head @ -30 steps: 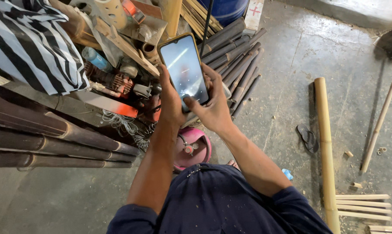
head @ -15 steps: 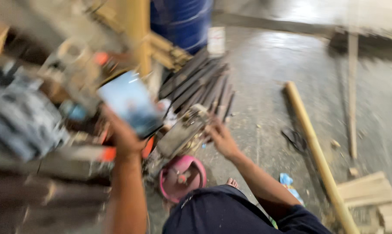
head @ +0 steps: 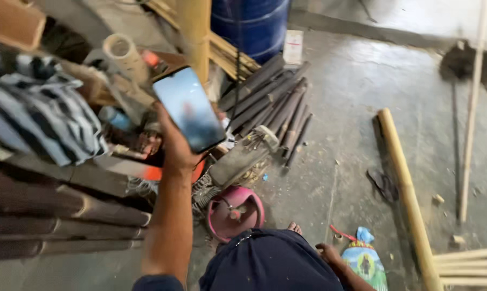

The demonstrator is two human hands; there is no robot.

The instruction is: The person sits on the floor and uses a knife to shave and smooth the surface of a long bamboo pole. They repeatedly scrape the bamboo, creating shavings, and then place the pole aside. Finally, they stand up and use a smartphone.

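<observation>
My left hand [head: 174, 148] is raised in front of me, shut on a dark smartphone [head: 189, 108] whose lit screen faces up. The phone hangs over a cluttered pile of tools and bamboo offcuts. My right hand [head: 329, 253] is low beside my dark-trousered knee [head: 270, 264], right next to a small colourful packet [head: 366, 261] on the floor. Its fingers are partly hidden, and nothing shows in it.
A pink round canister [head: 235, 215] and a grey tool [head: 243, 159] lie just past my knee. Dark bamboo sticks [head: 273, 102] fan out below a blue barrel [head: 251, 21]. A long yellow bamboo pole [head: 405, 188] crosses the concrete floor at right; striped cloth [head: 44, 118] lies at left.
My right hand has left the phone and dropped down beside my knee. The left hand alone holds the phone now, shifted left, and the view has swung.
</observation>
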